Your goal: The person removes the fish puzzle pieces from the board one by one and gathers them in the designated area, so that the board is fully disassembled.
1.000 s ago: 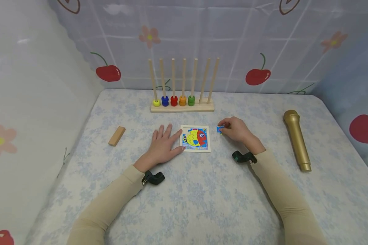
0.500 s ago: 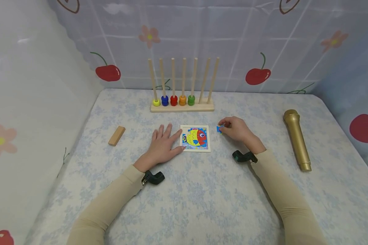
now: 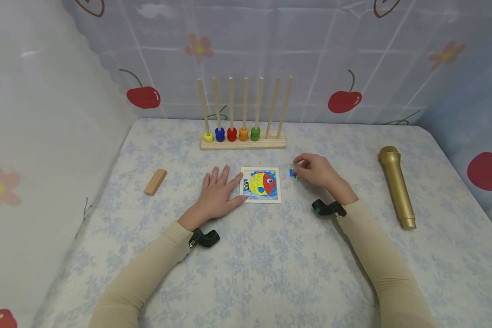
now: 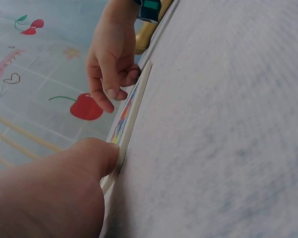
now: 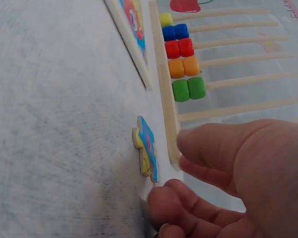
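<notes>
A fish jigsaw in a pale wooden frame (image 3: 260, 201) lies flat on the table. My left hand (image 3: 216, 197) spreads its fingers beside it, thumb and forefinger touching the frame's left edge; the left wrist view has the thumb (image 4: 107, 154) on the rim. To the right of the frame, a small blue and yellow puzzle piece (image 5: 148, 148) rests on the cloth. My right hand (image 3: 317, 171) hovers right by that piece, thumb and fingers apart and pinching nothing. The head view shows the piece partly covered by the thumb.
Behind the puzzle stands a wooden bead rack (image 3: 243, 146) with tall pegs and coloured beads. A small wooden block (image 3: 155, 182) lies at the left, a gold microphone (image 3: 397, 189) at the right. A printed curtain (image 3: 246, 45) hangs behind the table.
My right hand has let go of the puzzle piece, lifting its fingers and shifting slightly back to the right. The left hand stays where it was on the frame.
</notes>
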A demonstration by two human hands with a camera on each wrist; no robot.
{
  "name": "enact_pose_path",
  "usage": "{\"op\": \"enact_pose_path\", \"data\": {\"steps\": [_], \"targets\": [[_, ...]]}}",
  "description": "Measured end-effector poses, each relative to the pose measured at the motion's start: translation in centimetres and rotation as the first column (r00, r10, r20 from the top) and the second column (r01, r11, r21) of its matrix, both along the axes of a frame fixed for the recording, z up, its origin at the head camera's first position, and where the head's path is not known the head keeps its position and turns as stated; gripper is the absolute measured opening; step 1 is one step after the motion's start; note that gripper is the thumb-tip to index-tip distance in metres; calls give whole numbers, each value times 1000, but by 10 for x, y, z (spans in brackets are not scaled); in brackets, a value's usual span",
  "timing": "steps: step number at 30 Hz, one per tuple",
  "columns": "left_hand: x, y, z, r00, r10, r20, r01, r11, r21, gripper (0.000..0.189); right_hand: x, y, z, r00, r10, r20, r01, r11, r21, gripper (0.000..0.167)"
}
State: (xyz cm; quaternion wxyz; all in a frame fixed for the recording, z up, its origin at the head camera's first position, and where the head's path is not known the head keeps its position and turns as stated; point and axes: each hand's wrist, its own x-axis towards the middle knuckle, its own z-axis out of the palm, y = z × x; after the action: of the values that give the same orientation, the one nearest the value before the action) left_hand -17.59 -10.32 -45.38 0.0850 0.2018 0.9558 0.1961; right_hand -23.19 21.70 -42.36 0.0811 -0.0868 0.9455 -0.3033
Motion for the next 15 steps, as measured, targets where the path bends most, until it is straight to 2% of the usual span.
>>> {"op": "enact_pose_path", "data": {"steps": [7,15], "targets": [[-2,-1,-3,1000,-1,-1,1,1000,-2,73,-6,-10,7,999,12,-38,-13,1000,-25,31],[-3,-1,-7,1000,-1,3,2,1000,-24,74,-13,-44,14,994,104,-31,-105,994,-39,30]]}}
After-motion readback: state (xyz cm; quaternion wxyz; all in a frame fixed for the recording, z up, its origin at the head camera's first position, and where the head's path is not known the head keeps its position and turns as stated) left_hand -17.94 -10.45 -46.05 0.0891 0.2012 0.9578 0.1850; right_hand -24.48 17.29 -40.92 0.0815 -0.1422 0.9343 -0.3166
